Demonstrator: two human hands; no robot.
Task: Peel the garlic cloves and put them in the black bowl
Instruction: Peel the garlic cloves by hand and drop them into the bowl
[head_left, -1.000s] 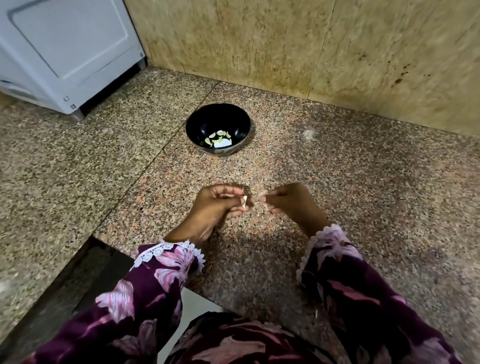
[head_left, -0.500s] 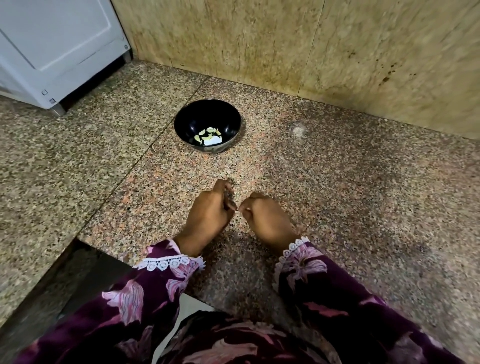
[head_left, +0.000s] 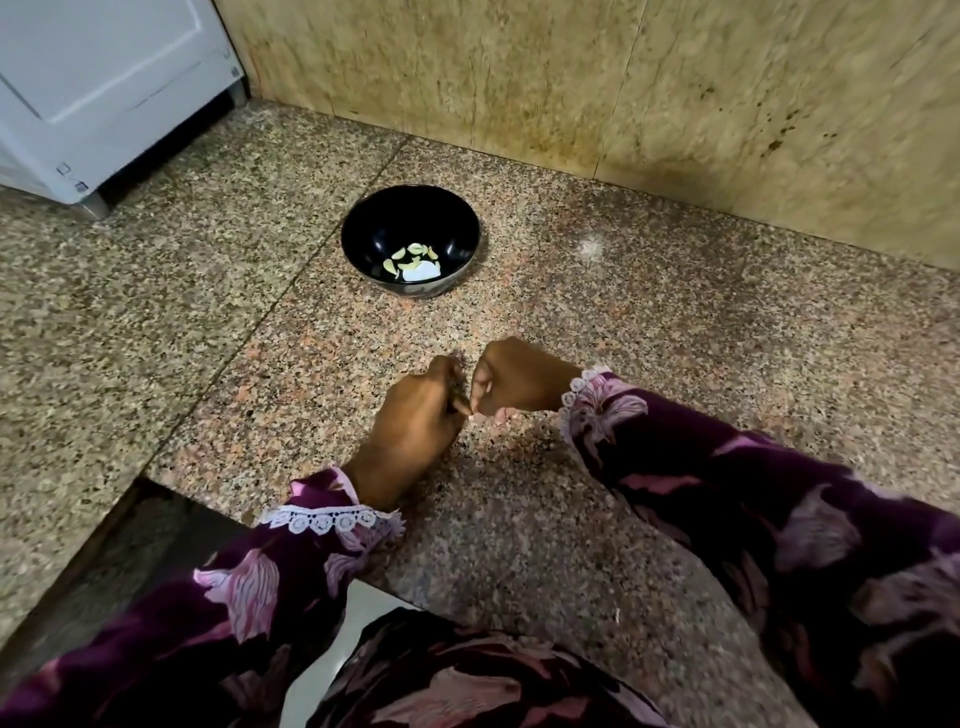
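While both hands, left hand (head_left: 415, 415) and right hand (head_left: 514, 384), pinch a hidden garlic clove together, strip its skin with thumbnails, gently, before reaching for the bowl (head_left: 410, 208).

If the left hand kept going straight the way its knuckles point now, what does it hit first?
Most likely the right hand: the left hand faces it, fingertips nearly touching. The black bowl lies farther off; depth is uncertain.
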